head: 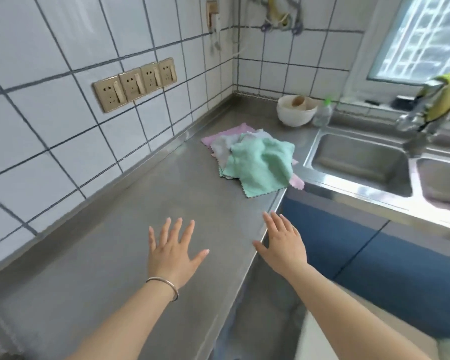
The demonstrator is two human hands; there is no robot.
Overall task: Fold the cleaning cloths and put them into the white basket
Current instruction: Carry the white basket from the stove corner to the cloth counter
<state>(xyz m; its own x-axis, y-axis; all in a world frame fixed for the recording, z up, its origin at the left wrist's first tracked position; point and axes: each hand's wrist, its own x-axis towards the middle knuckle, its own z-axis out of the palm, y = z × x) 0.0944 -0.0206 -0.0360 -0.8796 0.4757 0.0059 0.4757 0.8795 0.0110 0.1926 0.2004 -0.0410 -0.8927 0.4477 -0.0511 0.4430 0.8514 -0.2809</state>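
Far left: white tiled wall [63, 120] with dark grout, carrying a row of four beige wall sockets [135, 83]. Below, a stainless steel countertop [120, 242] running from the near edge back to the corner.

Over the near part of the countertop, the left hand [172, 252]: palm down, fingers spread wide, nothing held; whether touching the steel or hovering just above it cannot be told. A thin silver bangle [164, 285] around that wrist.

Just to its right, at the countertop's front edge, the right hand [283, 244]: also palm down, fingers extended and loosely together, thumb out, empty. Both hands well apart from the cloths.

Further back, mid-counter, a loose unfolded heap of cleaning cloths: a pink cloth [220, 135] lowest, one corner showing again at the sink side; a grey cloth [222, 148] crumpled over it; a mint green cloth [261, 165] on top and nearest, its zigzag edge reaching the counter's front edge.

Behind the heap, near the corner, a white bowl [295, 114] with something pale inside, and just beside it a clear bottle with a green cap [324, 113].

Right of the heap, a double stainless steel sink [359, 158], a chrome faucet [413, 118] with a yellow-green rag [444, 96] draped on it, and a window [426, 35] above. Blue cabinet fronts [361, 255] under the sink.
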